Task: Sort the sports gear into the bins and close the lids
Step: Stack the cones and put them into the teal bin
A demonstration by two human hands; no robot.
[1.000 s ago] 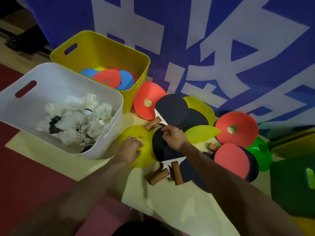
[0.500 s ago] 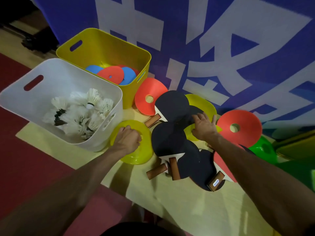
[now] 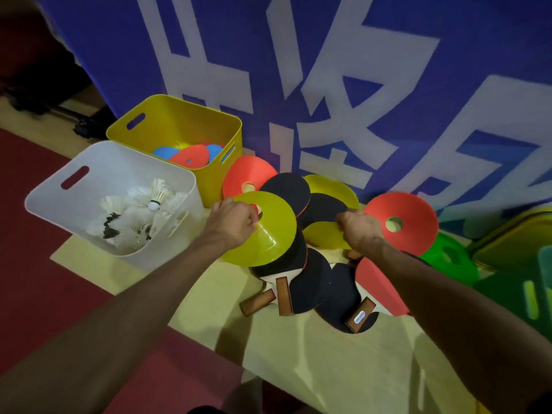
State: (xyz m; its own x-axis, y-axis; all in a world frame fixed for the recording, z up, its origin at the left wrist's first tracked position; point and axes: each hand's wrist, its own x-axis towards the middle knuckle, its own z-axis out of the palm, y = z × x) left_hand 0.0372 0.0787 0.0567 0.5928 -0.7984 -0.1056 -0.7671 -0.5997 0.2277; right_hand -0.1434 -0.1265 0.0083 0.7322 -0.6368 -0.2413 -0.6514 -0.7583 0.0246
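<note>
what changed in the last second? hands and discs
Left hand gripped the yellow disc that lay by the white bin and lifted it off the floor; it is now over the paddles. Right hand left a paddle, moved right and took the edge of a second yellow disc. Yellow bin, shuttlecocks and red discs are unchanged.

Blue banner (image 3: 388, 85) with white lettering, dark red mat (image 3: 59, 294), beige floor (image 3: 328, 369)
</note>
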